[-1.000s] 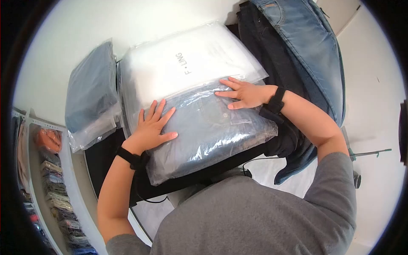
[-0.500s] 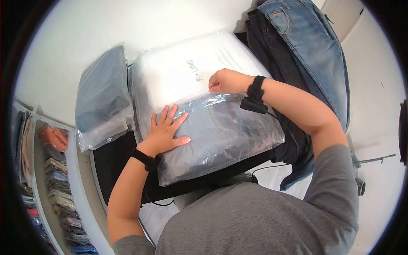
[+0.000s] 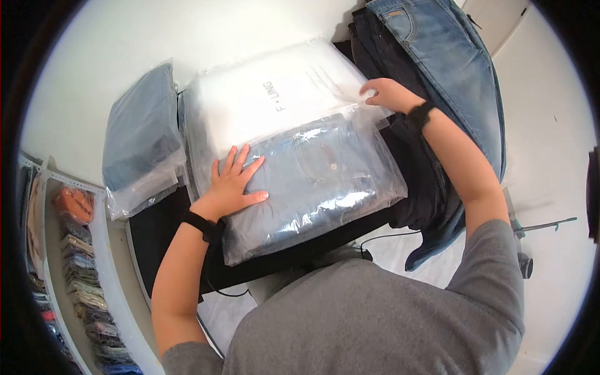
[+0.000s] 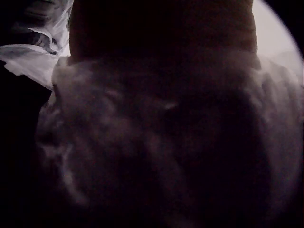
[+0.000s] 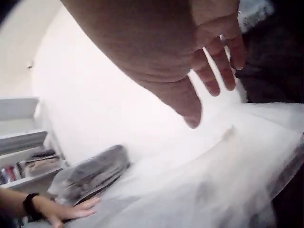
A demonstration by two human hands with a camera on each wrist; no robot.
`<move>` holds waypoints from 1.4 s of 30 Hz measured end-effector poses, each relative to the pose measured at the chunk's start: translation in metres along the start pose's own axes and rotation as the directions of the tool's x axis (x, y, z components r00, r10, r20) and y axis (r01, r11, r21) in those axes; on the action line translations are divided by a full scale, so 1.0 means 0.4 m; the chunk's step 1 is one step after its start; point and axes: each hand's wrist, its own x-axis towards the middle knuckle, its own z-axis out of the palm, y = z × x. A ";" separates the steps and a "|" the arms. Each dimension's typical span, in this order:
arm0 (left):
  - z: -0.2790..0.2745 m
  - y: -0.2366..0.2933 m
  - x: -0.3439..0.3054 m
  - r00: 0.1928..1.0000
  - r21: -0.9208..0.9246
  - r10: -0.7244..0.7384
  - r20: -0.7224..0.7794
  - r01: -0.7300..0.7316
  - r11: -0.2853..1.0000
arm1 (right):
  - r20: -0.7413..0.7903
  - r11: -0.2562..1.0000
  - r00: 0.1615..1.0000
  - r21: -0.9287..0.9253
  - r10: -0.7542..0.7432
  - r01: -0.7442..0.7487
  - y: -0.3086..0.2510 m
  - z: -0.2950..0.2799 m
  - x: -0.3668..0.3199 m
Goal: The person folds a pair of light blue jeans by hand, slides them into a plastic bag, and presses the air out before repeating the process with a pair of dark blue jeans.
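**A:** Where are the bagged jeans, and which hand is on them?

**B:** Seen from the head camera, the bagged jeans (image 3: 319, 181) lie on a black table (image 3: 165, 240) right in front of the person. The left hand (image 3: 232, 182) lies flat on the bag's left end, fingers spread wide and pressing down, gripping nothing.

**A:** And the right hand?

**B:** The right hand (image 3: 389, 94) is at the far right corner, where the bag's clear flap (image 3: 359, 112) ends. In the right wrist view, that hand (image 5: 161, 42) has loosely straight fingers over pale plastic and is closed on nothing. Whether a fingertip touches the flap, I cannot tell.

**A:** Which way does the bag run?

**B:** Its long axis runs across the person's body, left to right, with the right end tilted a little farther away. The flap lies along the far edge and overlaps a white stack (image 3: 275, 94) of flat bags printed with lettering. From the right hand, the jeans lie toward the person and to their left. From the left hand, the flap lies away and to the right.

**A:** Anything beside it?

**B:** A second bag (image 3: 140, 134) of denim sits left of the white stack. Loose jeans (image 3: 437, 56) are piled at far right, just beside the right wrist. The left wrist view is too dark to read.
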 end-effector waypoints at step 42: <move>-0.042 -0.001 -0.152 0.630 -0.496 -0.308 -0.714 -0.144 0.856 | -0.655 0.920 0.728 0.126 -0.203 0.371 -0.068 0.241 -0.202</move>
